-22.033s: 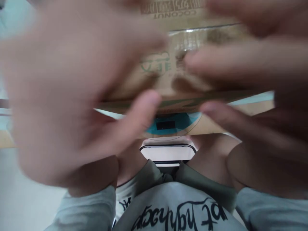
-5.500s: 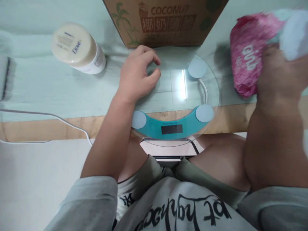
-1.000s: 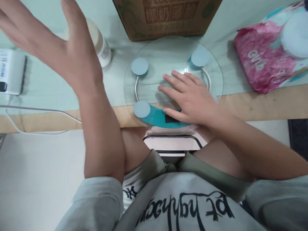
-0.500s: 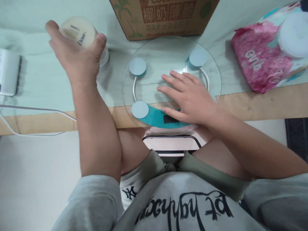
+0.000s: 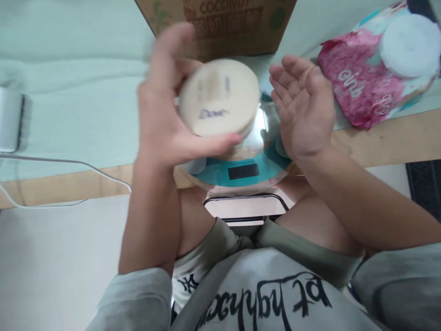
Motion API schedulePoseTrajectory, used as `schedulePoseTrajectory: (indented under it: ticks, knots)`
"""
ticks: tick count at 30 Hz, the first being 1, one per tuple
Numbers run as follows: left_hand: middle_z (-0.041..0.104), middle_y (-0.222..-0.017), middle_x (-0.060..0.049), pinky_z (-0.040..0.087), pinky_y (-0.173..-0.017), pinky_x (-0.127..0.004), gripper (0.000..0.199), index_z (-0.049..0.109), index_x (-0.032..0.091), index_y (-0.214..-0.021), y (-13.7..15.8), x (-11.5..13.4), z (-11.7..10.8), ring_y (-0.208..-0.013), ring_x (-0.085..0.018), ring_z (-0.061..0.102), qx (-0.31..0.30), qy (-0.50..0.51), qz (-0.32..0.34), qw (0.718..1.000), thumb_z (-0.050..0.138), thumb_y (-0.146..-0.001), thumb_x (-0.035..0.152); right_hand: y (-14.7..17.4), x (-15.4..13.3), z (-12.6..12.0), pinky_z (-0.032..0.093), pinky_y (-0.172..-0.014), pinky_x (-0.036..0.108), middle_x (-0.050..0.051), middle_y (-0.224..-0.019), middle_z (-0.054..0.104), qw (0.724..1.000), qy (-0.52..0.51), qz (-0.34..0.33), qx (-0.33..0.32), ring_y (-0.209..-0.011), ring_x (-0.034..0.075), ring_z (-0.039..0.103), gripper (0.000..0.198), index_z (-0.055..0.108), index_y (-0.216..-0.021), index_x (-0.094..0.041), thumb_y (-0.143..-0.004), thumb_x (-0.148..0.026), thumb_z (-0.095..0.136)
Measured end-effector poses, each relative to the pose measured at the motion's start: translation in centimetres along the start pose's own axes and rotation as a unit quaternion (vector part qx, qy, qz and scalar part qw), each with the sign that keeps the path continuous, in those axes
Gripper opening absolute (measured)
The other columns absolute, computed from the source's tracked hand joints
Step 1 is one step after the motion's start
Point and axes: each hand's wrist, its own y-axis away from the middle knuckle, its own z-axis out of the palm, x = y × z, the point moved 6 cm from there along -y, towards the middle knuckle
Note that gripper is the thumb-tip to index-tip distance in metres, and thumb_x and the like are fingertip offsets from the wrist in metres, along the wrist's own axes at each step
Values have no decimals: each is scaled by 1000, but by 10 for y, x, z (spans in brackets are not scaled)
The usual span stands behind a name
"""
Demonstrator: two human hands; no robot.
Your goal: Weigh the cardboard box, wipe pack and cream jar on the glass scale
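Note:
My left hand (image 5: 165,110) grips a round jar (image 5: 220,99) with a cream lid marked Dove, thumb on the near side and fingers on the far side. The jar is held up over a round glass scale (image 5: 210,177), hiding much of its plate. The scale's teal strip and dark display (image 5: 243,171) show below the jar. To the right of the jar, my right hand (image 5: 305,108) is raised with its palm turned toward it. Its fingers are stretched out, and it holds nothing and stays apart from the jar.
Behind the scale stands a cardboard box (image 5: 237,39) with coconut print. At right lies a pink bag (image 5: 361,78) with a white round cap (image 5: 409,45). A white device (image 5: 9,119) and a white cable (image 5: 69,160) are at left. The wooden table edge (image 5: 389,145) runs in front.
My left hand has carried the jar from the left of the table to above the scale. My right hand has lifted off the scale's glass and turned palm inward.

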Motion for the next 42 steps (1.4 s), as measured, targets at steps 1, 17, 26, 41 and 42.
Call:
schedulePoseTrajectory:
  ticks: [1, 17, 26, 41, 42]
  knots:
    - [65, -127, -5, 62, -89, -40, 133, 40, 34, -159, -5, 4, 19, -109, -28, 71, -1, -4, -44, 999, 92, -47, 84, 0, -2, 1, 44, -130, 49, 14, -160, 44, 1000, -5, -8, 2, -157, 26, 43, 94, 38, -142, -20, -80, -90, 28]
    - [31, -58, 1, 35, -55, -32, 70, 38, 20, -63, 22, -62, 30, -59, -11, 39, 143, 12, -271, 952, 70, -90, 76, 14, -18, 12, 58, -101, 37, 8, -122, 68, 998, -35, -51, 25, -109, 20, 66, 57, 59, -113, -22, -93, -73, 43]
    - [69, -124, -4, 62, -94, -42, 75, 66, 30, -127, 1, -18, 34, -111, -25, 70, 36, 122, -221, 967, 70, -80, 87, 13, -16, 14, 55, -112, 35, 9, -130, 65, 998, -20, -65, 11, -125, 20, 63, 56, 53, -118, -23, -96, -70, 34]
    - [57, -141, 0, 58, -117, -40, 103, 48, 22, -146, 28, -57, -48, -135, -26, 58, 114, -196, -26, 974, 88, -68, 77, 14, -18, 11, 55, -119, 41, 3, -133, 66, 999, -29, -10, 11, -131, 20, 65, 54, 56, -115, -28, -88, -72, 42]
    - [59, -135, 0, 51, -125, -45, 89, 49, 21, -137, 39, -68, -69, -140, -27, 53, 169, -253, -130, 944, 88, -73, 69, 14, -19, 11, 55, -119, 41, 3, -132, 67, 999, -34, -9, 11, -131, 20, 65, 54, 57, -114, -28, -85, -72, 44]
